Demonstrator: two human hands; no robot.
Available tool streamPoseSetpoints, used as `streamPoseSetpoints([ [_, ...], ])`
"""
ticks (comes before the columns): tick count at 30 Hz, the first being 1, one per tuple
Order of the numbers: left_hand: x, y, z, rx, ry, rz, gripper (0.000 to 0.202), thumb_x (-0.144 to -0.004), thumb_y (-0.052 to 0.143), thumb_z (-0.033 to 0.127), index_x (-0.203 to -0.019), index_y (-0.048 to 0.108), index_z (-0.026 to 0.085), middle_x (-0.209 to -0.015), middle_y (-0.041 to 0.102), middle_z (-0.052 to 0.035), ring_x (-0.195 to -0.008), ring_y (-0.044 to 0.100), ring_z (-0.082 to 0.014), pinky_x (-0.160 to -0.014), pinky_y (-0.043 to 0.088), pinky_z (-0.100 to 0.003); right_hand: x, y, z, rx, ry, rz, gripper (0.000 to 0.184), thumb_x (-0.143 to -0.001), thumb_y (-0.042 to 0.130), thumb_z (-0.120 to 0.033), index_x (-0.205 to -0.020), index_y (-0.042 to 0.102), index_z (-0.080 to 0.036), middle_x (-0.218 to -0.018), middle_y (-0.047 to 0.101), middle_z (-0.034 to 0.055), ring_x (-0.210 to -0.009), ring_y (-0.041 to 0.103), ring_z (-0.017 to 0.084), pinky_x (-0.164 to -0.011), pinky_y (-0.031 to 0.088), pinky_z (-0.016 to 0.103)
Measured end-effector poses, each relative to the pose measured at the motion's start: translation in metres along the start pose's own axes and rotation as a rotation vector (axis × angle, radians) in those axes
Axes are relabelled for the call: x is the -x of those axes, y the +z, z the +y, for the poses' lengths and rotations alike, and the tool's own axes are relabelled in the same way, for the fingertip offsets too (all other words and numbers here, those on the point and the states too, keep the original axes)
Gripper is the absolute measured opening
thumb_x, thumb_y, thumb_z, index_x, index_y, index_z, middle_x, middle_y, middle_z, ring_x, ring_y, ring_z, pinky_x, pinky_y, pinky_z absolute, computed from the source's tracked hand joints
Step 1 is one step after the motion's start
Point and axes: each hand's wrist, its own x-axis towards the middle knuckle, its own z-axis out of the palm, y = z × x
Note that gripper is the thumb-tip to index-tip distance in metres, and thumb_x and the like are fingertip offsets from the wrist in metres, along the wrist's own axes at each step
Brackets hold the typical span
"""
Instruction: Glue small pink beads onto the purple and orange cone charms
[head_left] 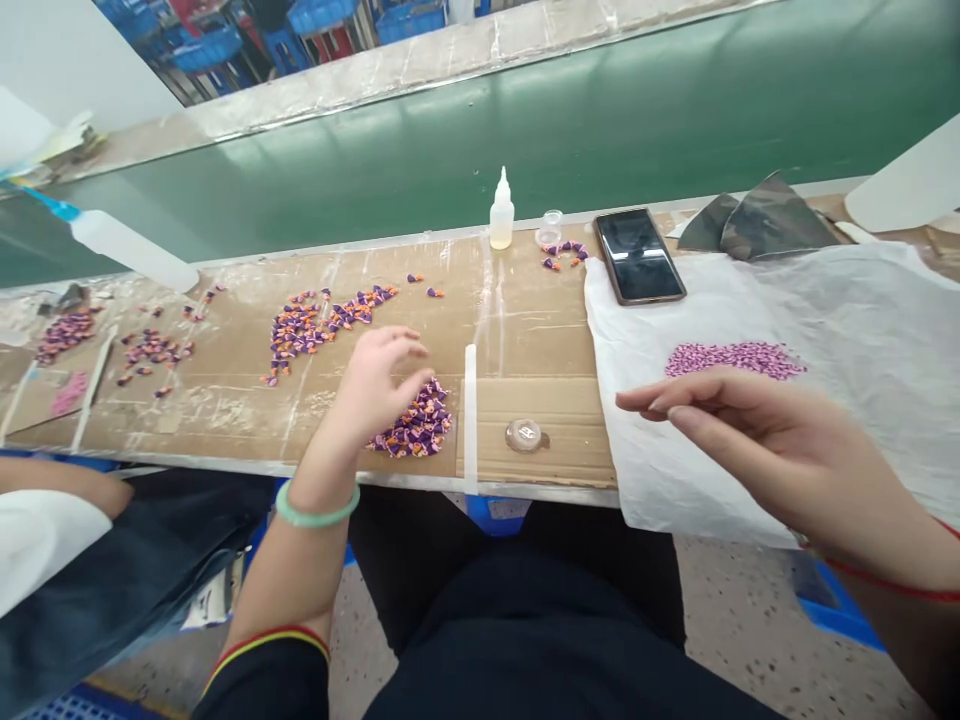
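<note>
Toward the left of the brown work surface (225, 370), I have a loose spread of purple-and-orange pieces (300, 325). They look very light and fairly stiff; I'd judge they roll and skid at a nudge, so I'd take one by its sides between thumb and forefinger, squeezing gently.

My left hand (379, 375) hangs over the far left edge of a near pile (420, 425) of similar pieces. Its fingers are loosely bent, thumb apart, with nothing visible in their grip; whether a fingertip brushes the pile I can't tell.

Right of the white strip (470, 420) sits a shallow round dish (523, 435) on cardboard. It seems light and likely to slide, so I'd hold it by the rim.

Farther right, my right hand (780, 440) is above the white sheet (645, 470), thumb and fingers nearly together; I can't tell whether something tiny is pinched there. Just beyond it on the sheet lie small pink pieces (735, 358), seemingly almost weightless and easy to scatter. I'd pick from the heap's margin with fingertips only. The sheet itself looks thin, soft and prone to wrinkling.
</note>
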Motion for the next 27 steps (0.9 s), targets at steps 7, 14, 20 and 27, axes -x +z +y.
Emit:
streamPoseSetpoints([
  [7,-0.107,0.03,-0.036,-0.125,-0.1,-0.032,0.034,-0.083,0.048,0.005,-0.104,0.073,0.014,-0.109,0.072,-0.0125,-0.105,0.063,-0.026,-0.097,0.048,-0.04,0.008,-0.01,0.001,-0.027,0.106,0.138,0.015,-0.089,0.061,-0.036,-0.083,0.071,-0.027,-0.095,0.078,0.0056,-0.09,0.074,0.024,-0.073,0.062,0.037],
  [14,-0.129,0.039,-0.047,-0.141,-0.098,-0.167,0.02,-0.074,0.059,0.004,-0.08,0.074,0.015,-0.093,0.073,-0.0125,-0.093,0.065,-0.0297,-0.09,0.049,-0.041,0.019,-0.023,0.011,-0.067,0.239,0.241,0.021,-0.088,0.063,-0.042,-0.087,0.072,-0.023,-0.098,0.077,0.0087,-0.093,0.072,0.024,-0.082,0.06,0.042],
  [20,-0.12,0.024,-0.035,-0.028,-0.129,-0.172,0.011,-0.076,0.064,0.007,-0.071,0.071,0.014,-0.076,0.067,-0.0021,-0.088,0.063,-0.0232,-0.095,0.047,-0.037,0.02,-0.027,0.019,-0.206,0.203,0.299,0.014,-0.091,0.061,-0.031,-0.09,0.069,-0.019,-0.099,0.075,0.0083,-0.097,0.07,0.02,-0.087,0.057,0.038],
  [27,-0.06,-0.002,0.008,0.437,-0.162,-0.041,0.014,-0.072,0.081,0.027,-0.074,0.073,0.016,-0.072,0.069,0.0047,-0.069,0.056,-0.0088,-0.067,0.043,-0.02,0.025,-0.033,0.047,-0.043,0.164,0.184,0.009,-0.09,0.058,-0.026,-0.091,0.065,-0.021,-0.104,0.073,0.0069,-0.103,0.067,0.022,-0.089,0.053,0.042],
])
